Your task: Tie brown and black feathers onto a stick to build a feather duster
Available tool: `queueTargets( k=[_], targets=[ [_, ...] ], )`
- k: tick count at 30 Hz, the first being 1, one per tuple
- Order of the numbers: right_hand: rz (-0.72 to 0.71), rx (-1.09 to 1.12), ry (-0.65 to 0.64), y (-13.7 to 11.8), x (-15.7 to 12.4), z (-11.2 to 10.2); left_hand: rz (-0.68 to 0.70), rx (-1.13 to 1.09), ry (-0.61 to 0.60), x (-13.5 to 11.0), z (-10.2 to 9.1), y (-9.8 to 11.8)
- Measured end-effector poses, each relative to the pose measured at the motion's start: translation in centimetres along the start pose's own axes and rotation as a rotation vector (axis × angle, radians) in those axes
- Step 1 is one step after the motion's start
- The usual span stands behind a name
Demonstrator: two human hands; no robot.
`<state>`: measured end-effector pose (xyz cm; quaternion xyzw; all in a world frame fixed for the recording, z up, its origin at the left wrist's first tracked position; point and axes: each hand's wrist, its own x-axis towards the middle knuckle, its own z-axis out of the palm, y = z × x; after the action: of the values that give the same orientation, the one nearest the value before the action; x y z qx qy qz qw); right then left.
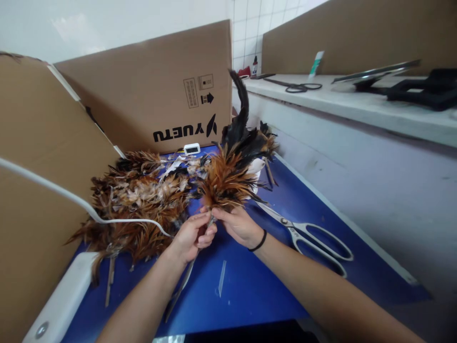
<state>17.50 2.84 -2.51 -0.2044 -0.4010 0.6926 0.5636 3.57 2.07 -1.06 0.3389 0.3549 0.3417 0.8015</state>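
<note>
A bunch of brown and black feathers [228, 178] stands up from between my two hands, with one long dark plume curving at its top. My left hand [196, 233] is closed around the thin stem at the bunch's base. Fingers of my right hand [241, 224] pinch the bunch just above, close to my left fingertips; a black band circles that wrist. Below my left hand, a thin strip or stem [182, 288] hangs toward the table. Large silver scissors [294, 226] lie open to the right of my right hand.
A pile of loose feathers [143, 205] covers the blue table [250, 295] at left. Cardboard panels [143, 85] stand behind. A white cable [78, 197] crosses the left side. A small white digital device [192, 149] sits at the back. Black scissors [298, 87] rest on the right ledge [342, 102].
</note>
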Motion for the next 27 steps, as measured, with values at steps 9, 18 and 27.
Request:
queueTargets(
  k=[9,18,27],
  targets=[
    [0.064,-0.073,0.058,0.4,0.1,-0.4,0.045,-0.059,0.109,0.4,0.5,-0.3],
    [0.087,-0.053,0.082,0.6,0.0,-0.3,0.13,0.111,0.247,0.1,1.0,-0.3],
    [0.034,-0.11,0.139,0.9,0.0,-0.4,0.129,0.267,0.187,-0.1,1.7,-0.3]
  ],
)
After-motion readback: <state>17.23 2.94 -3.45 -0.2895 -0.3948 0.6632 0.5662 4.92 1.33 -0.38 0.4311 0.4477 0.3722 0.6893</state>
